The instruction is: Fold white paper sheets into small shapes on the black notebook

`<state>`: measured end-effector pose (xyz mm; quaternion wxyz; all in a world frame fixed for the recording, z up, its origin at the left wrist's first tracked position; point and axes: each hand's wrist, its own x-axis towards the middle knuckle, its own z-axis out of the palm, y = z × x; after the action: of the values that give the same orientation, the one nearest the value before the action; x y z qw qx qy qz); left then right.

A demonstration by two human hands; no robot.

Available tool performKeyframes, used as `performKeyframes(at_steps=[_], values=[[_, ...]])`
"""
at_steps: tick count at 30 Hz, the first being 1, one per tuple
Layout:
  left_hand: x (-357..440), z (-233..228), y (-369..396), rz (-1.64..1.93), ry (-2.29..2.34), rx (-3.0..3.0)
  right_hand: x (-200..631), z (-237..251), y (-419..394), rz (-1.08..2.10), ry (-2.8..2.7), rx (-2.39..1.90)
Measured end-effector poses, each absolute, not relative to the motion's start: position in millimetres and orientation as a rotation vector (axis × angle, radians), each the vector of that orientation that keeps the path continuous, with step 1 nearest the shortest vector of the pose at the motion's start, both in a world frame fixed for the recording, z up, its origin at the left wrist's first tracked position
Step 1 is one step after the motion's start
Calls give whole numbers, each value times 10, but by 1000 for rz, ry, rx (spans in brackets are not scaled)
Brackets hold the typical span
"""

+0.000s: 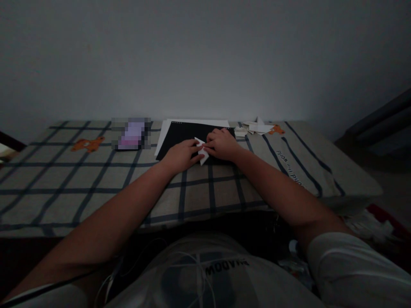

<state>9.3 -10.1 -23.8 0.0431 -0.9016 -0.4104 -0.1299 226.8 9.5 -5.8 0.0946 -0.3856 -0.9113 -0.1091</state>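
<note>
A small folded piece of white paper with pointed corners lies on a black sheet or folder. My left hand grips its left side, thumb near the lower corner and fingers over the upper part. From the right, my right hand has its fingertips pressed on the paper's right edge, the other fingers curled above the black surface. Both hands meet at the paper, and the fingers hide part of its folds.
White sheets stick out under the black one. A phone lies to the left, partly blurred. Several folded white papers sit at the right. A checked tablecloth covers the table, with a wall behind it.
</note>
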Motion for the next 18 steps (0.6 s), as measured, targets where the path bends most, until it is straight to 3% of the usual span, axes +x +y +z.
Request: performKeyframes(at_steps=[18], values=[[133, -149, -141, -297, -1211, -2747, 2138, -85, 10, -443, -2673, -1262]])
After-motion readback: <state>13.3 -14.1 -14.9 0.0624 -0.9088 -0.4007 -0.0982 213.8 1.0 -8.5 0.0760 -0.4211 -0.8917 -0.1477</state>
